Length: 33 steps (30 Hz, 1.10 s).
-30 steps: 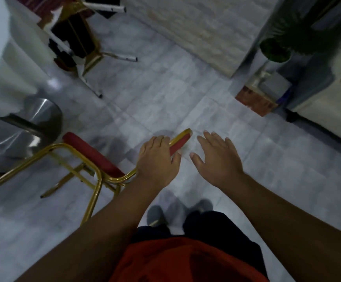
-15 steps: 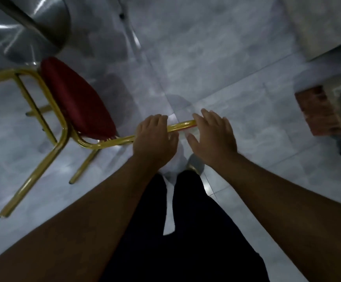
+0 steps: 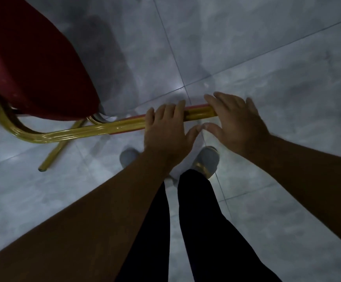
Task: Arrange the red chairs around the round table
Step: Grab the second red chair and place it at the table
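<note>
While a second ago the right hand (image 3: 236, 123) hung open just beside the chair (image 3: 35, 64) without touching it, it now lies on the end of the gold top rail (image 3: 96, 130) of the chair's back, fingers draped over the far side and thumb under the near side. It looks like a loose hold rather than a firm clasp, and the blur leaves that uncertain. The left hand (image 3: 167, 129) has stayed curled over the same rail, just at nine o'clock of the right hand, the two thumbs nearly meeting.

The view has also dropped: the round table's shiny base, seen at ten o'clock before, is out of frame, and only grey floor tiles (image 3: 267, 47) show. The chair's red seat fills the ten o'clock corner, the frame slopes across the middle, and one leg tip (image 3: 42, 169) shows at eight o'clock. The person's two feet sit at six o'clock of the rail.

Judging by this, the person has gone from a one-handed hold to two hands, which suits steering the chair into place. Where it stands against the table cannot be told here.
</note>
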Tool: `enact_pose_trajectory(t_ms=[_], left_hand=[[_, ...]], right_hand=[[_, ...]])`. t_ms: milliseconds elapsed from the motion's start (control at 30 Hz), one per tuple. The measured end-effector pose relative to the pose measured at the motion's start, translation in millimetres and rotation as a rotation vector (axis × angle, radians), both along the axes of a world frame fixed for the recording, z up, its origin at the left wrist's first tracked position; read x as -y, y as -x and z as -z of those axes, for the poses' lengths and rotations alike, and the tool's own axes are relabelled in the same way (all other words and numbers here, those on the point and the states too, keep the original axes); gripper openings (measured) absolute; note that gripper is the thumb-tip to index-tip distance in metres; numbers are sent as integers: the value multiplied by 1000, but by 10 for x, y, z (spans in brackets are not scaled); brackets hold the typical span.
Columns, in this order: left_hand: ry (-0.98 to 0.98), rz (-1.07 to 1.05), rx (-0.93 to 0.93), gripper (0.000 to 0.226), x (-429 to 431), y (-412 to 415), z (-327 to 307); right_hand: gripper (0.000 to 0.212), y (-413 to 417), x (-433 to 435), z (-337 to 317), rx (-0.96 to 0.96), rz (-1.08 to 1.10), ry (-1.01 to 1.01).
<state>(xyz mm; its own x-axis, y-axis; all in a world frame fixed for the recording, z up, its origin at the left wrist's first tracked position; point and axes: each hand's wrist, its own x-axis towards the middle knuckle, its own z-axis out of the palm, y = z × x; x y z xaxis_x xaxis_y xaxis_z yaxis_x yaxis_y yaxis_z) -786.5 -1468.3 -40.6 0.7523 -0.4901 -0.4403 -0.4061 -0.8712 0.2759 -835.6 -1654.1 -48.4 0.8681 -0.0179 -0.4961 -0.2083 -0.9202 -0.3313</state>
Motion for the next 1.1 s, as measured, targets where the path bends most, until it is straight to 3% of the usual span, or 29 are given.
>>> enact_pose_trajectory(t_ms=[167, 367, 567, 733, 933, 1100], left_hand=[[-43, -22, 133, 58, 77, 59, 164], [59, 87, 52, 37, 97, -68, 165], [102, 85, 117, 19, 8, -32, -195], [213, 59, 141, 27, -202, 16, -878], [476, -32, 196, 29, -851, 48, -2052], [502, -149, 166, 27, -1412, 163, -2910]], right_hand=[[52, -69, 63, 219, 205, -45, -90], [40, -88, 73, 152, 266, -182, -20], [36, -106, -61, -252, 229, -199, 24], [33, -16, -219, -962, 304, -182, 31], [39, 164, -258, -2123, 411, -17, -294], [35, 300, -548, -2767, 425, 75, -464]])
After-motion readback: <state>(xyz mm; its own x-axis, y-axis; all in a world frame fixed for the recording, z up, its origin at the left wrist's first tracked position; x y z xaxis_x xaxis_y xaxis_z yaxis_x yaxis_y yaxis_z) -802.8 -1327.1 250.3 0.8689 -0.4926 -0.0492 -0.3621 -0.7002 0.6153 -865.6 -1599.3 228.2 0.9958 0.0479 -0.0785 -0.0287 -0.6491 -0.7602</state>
